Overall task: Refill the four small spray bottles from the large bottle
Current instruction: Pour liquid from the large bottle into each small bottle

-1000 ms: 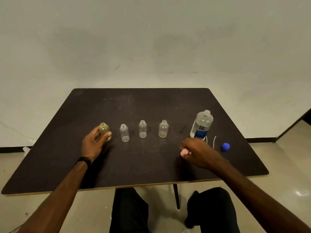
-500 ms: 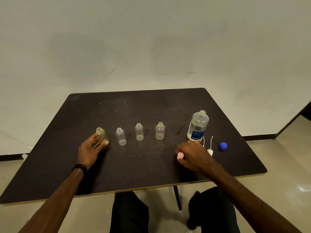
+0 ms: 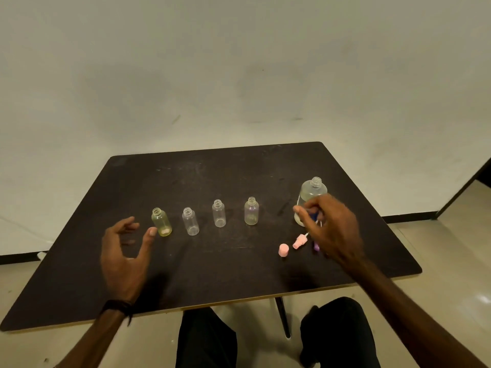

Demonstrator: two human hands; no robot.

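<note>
Dark table [image 3: 212,274], large bottle [image 3: 313,191] uncapped at far right, partly hidden by right hand [image 3: 329,229], fingers curled, perhaps pinching something blue, left hand [image 3: 125,251] spread beside yellowish bottle [image 3: 162,223], three clear small bottles [image 3: 219,217] lined up rightward, pink cap [image 3: 283,250] near right.

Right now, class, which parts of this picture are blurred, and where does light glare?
Head view: the right hand is motion-blurred before the large clear bottle; the four small clear bottles stay fairly sharp; glare spots the floor at right.

Both hands [image 3: 125,251] off the table [image 3: 212,274].
</note>
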